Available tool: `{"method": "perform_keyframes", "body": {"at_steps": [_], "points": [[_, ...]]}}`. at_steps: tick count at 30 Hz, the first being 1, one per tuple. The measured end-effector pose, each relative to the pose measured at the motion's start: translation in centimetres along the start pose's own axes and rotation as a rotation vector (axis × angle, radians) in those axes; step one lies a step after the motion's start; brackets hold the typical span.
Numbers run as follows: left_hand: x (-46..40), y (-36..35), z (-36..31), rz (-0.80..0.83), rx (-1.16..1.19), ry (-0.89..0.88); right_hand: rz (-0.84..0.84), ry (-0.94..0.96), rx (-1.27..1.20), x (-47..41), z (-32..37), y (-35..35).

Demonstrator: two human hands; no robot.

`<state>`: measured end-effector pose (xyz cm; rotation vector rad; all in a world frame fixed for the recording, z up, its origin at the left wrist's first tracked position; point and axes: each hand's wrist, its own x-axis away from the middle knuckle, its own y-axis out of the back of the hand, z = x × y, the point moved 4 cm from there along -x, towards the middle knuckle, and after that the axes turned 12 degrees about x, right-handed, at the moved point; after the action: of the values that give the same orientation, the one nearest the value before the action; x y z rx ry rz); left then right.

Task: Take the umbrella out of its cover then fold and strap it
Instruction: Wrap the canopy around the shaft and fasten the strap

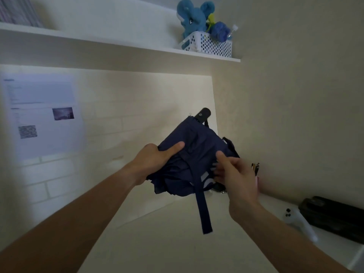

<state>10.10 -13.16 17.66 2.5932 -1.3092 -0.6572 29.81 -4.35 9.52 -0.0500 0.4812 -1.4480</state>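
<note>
A navy blue folding umbrella (197, 152) is held in the air above the desk, its canopy loose and bunched. Its black handle (203, 114) points up and away from me. My left hand (155, 160) grips the left side of the bundle, thumb on top of the fabric. My right hand (234, 174) pinches the canopy folds on the right side. The closing strap (203, 209) hangs free, straight down from the bundle. I cannot see a cover.
A pale desk (177, 243) lies below. On its right are a white controller (299, 221), a black case (334, 217) and a pen holder (255, 168). A paper sheet (43, 115) hangs on the wall. A shelf (118, 40) carries a white basket (208, 45) with a blue plush toy (194, 16).
</note>
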Motion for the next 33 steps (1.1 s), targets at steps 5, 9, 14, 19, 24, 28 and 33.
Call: {"method": "perform_keyframes", "body": {"at_steps": [5,9,14,19,24,28,33], "points": [[0.2,0.1,-0.5,-0.02,0.048,0.028,0.369,0.053,0.019,0.5,0.5,-1.9],[0.8,0.0,-0.6,0.033,0.07,0.041,0.451,-0.08,0.049,0.1,0.0,-2.3],[0.7,-0.1,-0.3,-0.04,-0.011,-0.029,0.272,-0.028,-0.005,1.0,1.2,-1.6],[0.8,-0.7,-0.2,-0.123,-0.061,-0.068,0.466,-0.019,0.125,2.3,1.0,-3.3],[1.3,-0.1,-0.8,-0.091,-0.027,-0.02,0.565,-0.094,0.021,1.4,0.7,-1.9],[2.5,-0.6,-1.6,0.058,0.08,0.085,0.535,-0.148,0.009,0.1,-0.6,-1.5],[3.9,-2.1,-2.3,0.278,0.082,0.145,0.625,-0.264,-0.135,-0.2,-1.5,-1.8]]}}
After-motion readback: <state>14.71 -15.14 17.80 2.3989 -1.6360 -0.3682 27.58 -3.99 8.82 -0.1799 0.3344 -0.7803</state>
